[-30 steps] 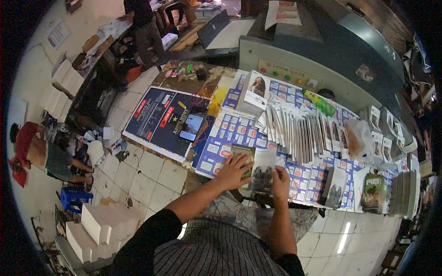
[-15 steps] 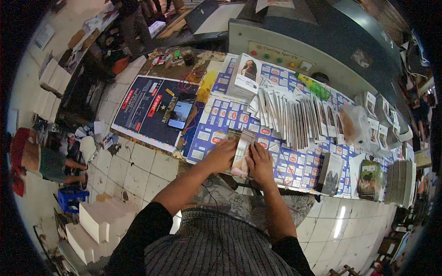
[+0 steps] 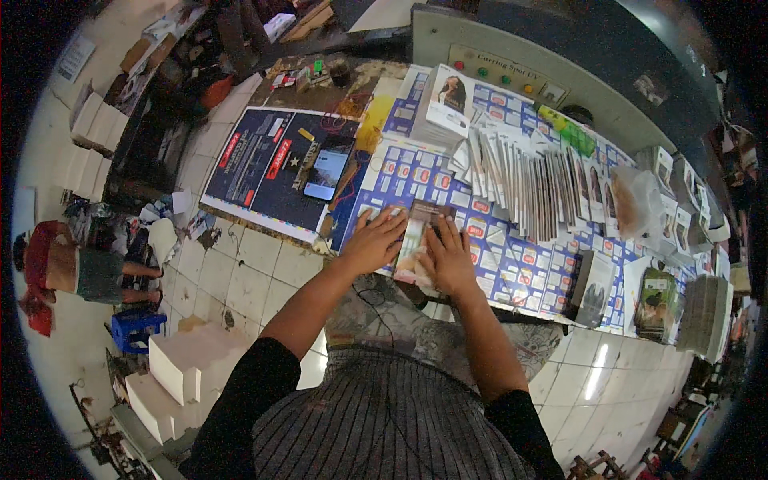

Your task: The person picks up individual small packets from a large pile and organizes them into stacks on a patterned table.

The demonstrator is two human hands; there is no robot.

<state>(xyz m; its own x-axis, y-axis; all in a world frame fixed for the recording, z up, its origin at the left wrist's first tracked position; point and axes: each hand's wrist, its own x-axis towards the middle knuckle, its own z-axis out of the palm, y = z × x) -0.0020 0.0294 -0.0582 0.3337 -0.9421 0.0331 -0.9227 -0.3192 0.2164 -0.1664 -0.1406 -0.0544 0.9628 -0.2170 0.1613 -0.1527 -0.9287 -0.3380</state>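
A tall, narrow printed leaflet (image 3: 415, 250), brown at the far end and paler nearer me, lies flat at the table's front edge. Along its left side rests my left hand (image 3: 374, 242), open, palm down with fingers stretched out. My right hand (image 3: 450, 258) is open too, its fingers lying on the leaflet's right part and hiding some of it. Whether it is one leaflet or a thin folded stack, I cannot tell. Just beyond my right hand, many folded leaflets (image 3: 524, 184) stand fanned in a long row.
Blue printed sheets (image 3: 404, 172) cover the table. A stack of leaflets (image 3: 442, 112) stands at the back, a green bottle (image 3: 566, 132) beyond the row. A phone (image 3: 326, 174) lies left on a dark poster (image 3: 254, 164). Further stacks (image 3: 594, 290) and a plastic bag (image 3: 638, 202) sit at right.
Both hands have flattened out beside and on the leaflet, which now lies flatter. My left hand's fingers have straightened from a curled hold. The whole view has shifted slightly.
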